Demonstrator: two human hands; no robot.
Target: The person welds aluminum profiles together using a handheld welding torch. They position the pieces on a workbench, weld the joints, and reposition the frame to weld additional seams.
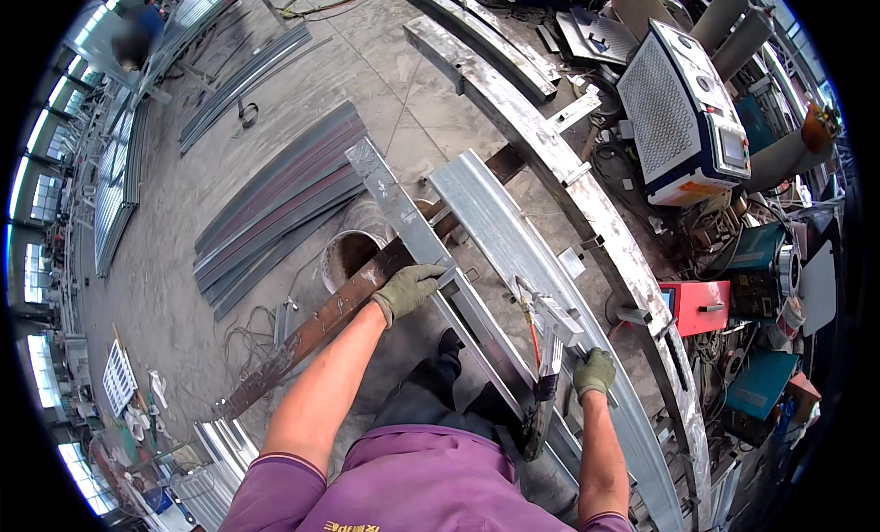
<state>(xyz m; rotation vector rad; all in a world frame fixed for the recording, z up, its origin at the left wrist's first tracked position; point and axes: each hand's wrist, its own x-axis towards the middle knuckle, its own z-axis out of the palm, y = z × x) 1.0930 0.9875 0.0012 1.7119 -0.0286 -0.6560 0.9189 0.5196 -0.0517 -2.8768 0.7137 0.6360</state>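
My left hand (410,294), in an olive work glove, closes on the end of a narrow rectangular steel frame (478,335), just above a rusty brown beam (339,307). A flat steel bar (394,197) runs away from that end. To the right, my right hand (594,374), gloved alike, is curled at the edge of a long galvanized steel channel (513,225). What its fingers hold is hidden. Between the hands stands a grey and black tool (547,372), its exact kind unclear, with a thin orange line beside it.
A long pale steel beam (550,152) curves along the right. Beyond it stand a white and blue machine (683,120) and a red box (701,308). Grey metal strips (284,197) lie on the floor at left, beside a round bucket (353,257). Cables (252,344) lie nearby.
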